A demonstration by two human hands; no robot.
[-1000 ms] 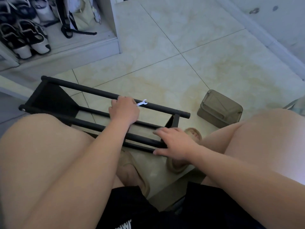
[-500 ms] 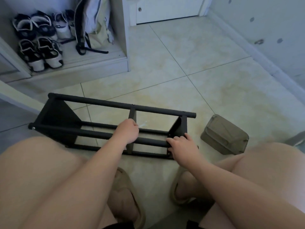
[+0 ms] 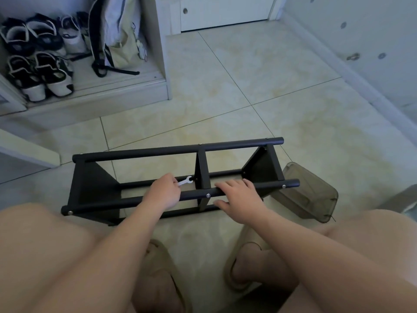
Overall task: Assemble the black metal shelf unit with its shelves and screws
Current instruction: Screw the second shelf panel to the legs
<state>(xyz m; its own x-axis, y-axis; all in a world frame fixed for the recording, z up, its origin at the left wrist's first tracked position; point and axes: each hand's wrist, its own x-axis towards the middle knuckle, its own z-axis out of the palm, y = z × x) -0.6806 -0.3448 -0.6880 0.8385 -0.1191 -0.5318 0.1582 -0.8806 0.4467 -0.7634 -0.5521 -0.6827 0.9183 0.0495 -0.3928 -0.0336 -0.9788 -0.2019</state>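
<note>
The black metal shelf unit (image 3: 144, 154) lies on its side on the pale tiled floor (image 3: 248, 91), its long tubes running left to right across the person's front and rising slightly toward the right. The left hand (image 3: 163, 193) pinches the handle of a small white flat wrench (image 3: 185, 180), with the fingers curled round it. The wrench points away from those fingers, up and to the right. Its open head sits right at the joint where the black middle shelf panel (image 3: 202, 175) meets the far low tube. That joint is just beside the left hand, which is the nearer one. The right hand (image 3: 239, 197) rests on the near upper tube (image 3: 270, 187) on the panel's other side, fingers loosely spread across it and thumb splayed. It likely steadies the frame while the wrench turns about that joint.
</note>
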